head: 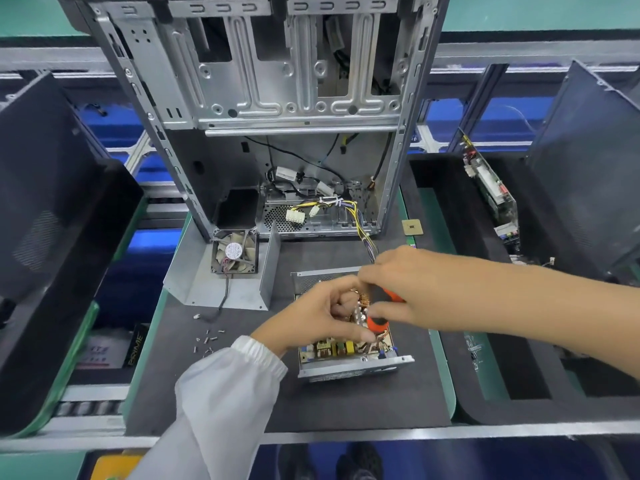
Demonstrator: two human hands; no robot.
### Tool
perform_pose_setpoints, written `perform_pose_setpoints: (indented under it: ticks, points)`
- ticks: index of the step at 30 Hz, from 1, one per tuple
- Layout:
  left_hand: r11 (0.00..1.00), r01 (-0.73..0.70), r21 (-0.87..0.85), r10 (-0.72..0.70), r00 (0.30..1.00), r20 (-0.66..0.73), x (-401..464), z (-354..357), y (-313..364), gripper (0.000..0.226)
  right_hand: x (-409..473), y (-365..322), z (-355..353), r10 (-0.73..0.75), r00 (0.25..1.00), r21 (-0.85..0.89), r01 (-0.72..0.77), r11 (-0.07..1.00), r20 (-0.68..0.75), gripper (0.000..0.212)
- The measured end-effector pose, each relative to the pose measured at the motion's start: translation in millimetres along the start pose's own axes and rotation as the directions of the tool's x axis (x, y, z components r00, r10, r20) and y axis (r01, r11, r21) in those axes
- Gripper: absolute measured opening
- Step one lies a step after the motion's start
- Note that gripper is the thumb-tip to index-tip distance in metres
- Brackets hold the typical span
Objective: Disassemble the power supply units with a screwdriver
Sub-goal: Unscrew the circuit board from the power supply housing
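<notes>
Right grip (394, 289): fingers curled round orange-handled screwdriver (377, 323), held over opened power supply unit (349, 355) at worktop (346, 403) centre. Left grip (322, 317): fingers curled, pinching among unit's components; what it pinches cannot be told. Loose screws (207, 339) at 9 o'clock of unit. Detached cover with fan (235, 251) at 10 o'clock. Open computer case (277, 98) at 12 o'clock, its wire bundle (363, 233) trailing toward unit.

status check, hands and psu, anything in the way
Right hand grips screwdriver. Left hand curled inside open power supply. Cable bundle still attached.
</notes>
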State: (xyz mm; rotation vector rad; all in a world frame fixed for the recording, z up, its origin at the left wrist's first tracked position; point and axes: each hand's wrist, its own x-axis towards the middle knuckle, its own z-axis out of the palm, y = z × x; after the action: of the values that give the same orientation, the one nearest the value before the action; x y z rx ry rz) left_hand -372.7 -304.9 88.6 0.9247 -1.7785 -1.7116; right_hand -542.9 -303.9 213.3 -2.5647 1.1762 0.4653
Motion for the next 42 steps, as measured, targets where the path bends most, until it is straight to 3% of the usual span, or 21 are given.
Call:
perform_pose_setpoints:
  ticks: [4, 7, 10, 13, 16, 18, 22, 24, 27, 29, 32, 36, 38, 39, 42]
  points:
    - [0.997, 0.056, 0.052, -0.051, 0.994, -0.094, -8, -19, -5, 0.017, -6, 14, -15, 0.000, 0.992, 0.079, 0.009, 0.997, -0.123, 0.017]
    - [0.982, 0.116, 0.147, -0.097, 0.986, -0.133, -15, -23, -10, 0.007, -8, 27, -23, 0.046, 0.992, 0.209, -0.021, 0.978, -0.116, 0.016]
    - [0.943, 0.097, 0.319, -0.052, 0.988, -0.147, -20, -16, -16, 0.005, -5, 38, -21, 0.091, 0.992, 0.382, -0.051, 0.923, -0.088, 0.015]
    - [0.756, 0.001, 0.654, 0.048, 0.997, -0.057, -19, -6, -17, 0.007, -3, 49, -16, 0.133, 0.990, 0.469, -0.098, 0.878, -0.041, 0.016]
    - [0.616, -0.085, 0.783, 0.105, 0.994, 0.025, -20, -3, -18, 0.011, -3, 66, -9, 0.148, 0.989, 0.551, -0.125, 0.825, 0.003, 0.018]
    - [0.618, -0.119, 0.777, 0.189, 0.982, 0.001, -26, -7, -24, 0.008, -5, 81, -3, 0.147, 0.988, 0.672, -0.143, 0.727, 0.050, 0.023]
    - [0.657, -0.123, 0.744, 0.247, 0.967, -0.057, -40, -11, -40, 0.009, -9, 111, 21, 0.080, 0.984, 0.887, -0.177, 0.426, 0.157, 0.019]
    - [0.699, -0.147, 0.700, 0.290, 0.953, -0.091, -43, -8, -44, 0.010, -8, 120, 41, -0.009, 0.978, 0.905, -0.188, 0.381, 0.207, 0.015]
    - [0.858, -0.105, 0.504, 0.309, 0.888, -0.341, -43, -9, -48, 0.017, -1, 126, 63, -0.077, 0.975, 0.946, -0.183, 0.269, 0.210, 0.022]
    - [0.905, -0.063, 0.421, 0.271, 0.849, -0.454, -45, -12, -51, 0.025, 5, 130, 72, -0.064, 0.982, 0.969, -0.164, 0.187, 0.178, 0.032]
    - [0.920, -0.038, 0.391, 0.226, 0.866, -0.446, -47, -9, -56, 0.029, 15, 132, 80, -0.107, 0.969, 0.962, -0.202, 0.184, 0.224, 0.038]
    - [0.927, -0.056, 0.372, 0.232, 0.862, -0.450, -40, -8, -53, 0.010, 27, 118, 89, -0.232, 0.902, 0.874, -0.244, 0.419, 0.363, 0.031]
    - [0.853, -0.136, 0.504, 0.334, 0.885, -0.325, -36, -9, -48, 0.010, 33, 111, 94, -0.171, 0.917, 0.828, -0.231, 0.511, 0.361, 0.029]
    - [0.751, -0.198, 0.629, 0.399, 0.896, -0.194, -34, -9, -47, 0.009, 36, 109, 95, -0.133, 0.936, 0.818, -0.209, 0.536, 0.326, 0.028]
    - [0.308, -0.409, 0.859, 0.432, 0.864, 0.257, -23, -5, -45, 0.013, 42, 105, 94, -0.063, 0.977, 0.838, -0.140, 0.527, 0.203, 0.021]
